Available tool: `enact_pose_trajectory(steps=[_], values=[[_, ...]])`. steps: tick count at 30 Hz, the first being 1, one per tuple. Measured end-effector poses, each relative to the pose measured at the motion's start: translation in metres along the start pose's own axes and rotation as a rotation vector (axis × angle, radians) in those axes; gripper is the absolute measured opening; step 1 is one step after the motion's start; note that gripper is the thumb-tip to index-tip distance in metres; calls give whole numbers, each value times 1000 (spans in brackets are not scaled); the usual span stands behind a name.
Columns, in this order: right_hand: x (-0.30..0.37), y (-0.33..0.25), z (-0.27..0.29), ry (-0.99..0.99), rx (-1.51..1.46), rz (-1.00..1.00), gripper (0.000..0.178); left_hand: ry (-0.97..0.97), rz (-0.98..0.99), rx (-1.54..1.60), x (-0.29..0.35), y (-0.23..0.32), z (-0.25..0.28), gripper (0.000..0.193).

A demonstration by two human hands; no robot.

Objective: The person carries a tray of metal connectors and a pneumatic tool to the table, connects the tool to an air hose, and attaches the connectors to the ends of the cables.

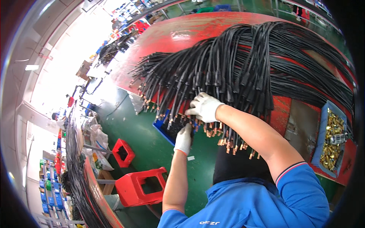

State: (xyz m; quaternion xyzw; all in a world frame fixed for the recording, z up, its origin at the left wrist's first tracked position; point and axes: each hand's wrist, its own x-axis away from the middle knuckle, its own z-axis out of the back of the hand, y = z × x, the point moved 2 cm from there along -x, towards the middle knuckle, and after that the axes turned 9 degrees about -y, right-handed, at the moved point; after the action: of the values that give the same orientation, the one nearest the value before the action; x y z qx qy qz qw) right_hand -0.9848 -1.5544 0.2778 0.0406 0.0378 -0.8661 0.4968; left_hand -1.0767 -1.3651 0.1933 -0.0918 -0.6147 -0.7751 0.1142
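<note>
A thick bundle of black cables [228, 57] lies over the red table [167, 32], and its copper-tipped ends hang past the near edge. My right hand [205, 107], in a white glove, is among the hanging ends with its fingers curled around a black cable. Lower and to the left, my left hand [183, 140], also gloved in white, is closed near the lower cable ends. Its fingertips are partly hidden, so what it pinches does not show clearly. Below the cables, beside my left hand, is a blue bin [164, 133] with dark contents.
On the table's right side stands a light blue tray [318, 148] of brass-coloured fittings [331, 146]. Two red stools [123, 152] stand on the green floor [148, 148] to the left. Farther left, more black cables [76, 163] lie along another bench.
</note>
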Motion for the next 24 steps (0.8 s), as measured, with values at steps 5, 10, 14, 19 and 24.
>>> enact_pose_trajectory(steps=[5,10,14,19,24], values=[[-16,-13,18,-212,28,-49,44,-55,180,239,13,24,-13,41],[-16,-13,19,-221,33,-59,45,-25,132,240,22,22,-21,41],[-13,-4,8,-52,-2,-9,37,42,116,257,21,21,-26,35],[-14,-4,8,-12,-31,17,35,126,132,276,30,29,-30,40],[-15,4,-2,-4,-51,35,32,95,262,178,79,-24,-30,41]])
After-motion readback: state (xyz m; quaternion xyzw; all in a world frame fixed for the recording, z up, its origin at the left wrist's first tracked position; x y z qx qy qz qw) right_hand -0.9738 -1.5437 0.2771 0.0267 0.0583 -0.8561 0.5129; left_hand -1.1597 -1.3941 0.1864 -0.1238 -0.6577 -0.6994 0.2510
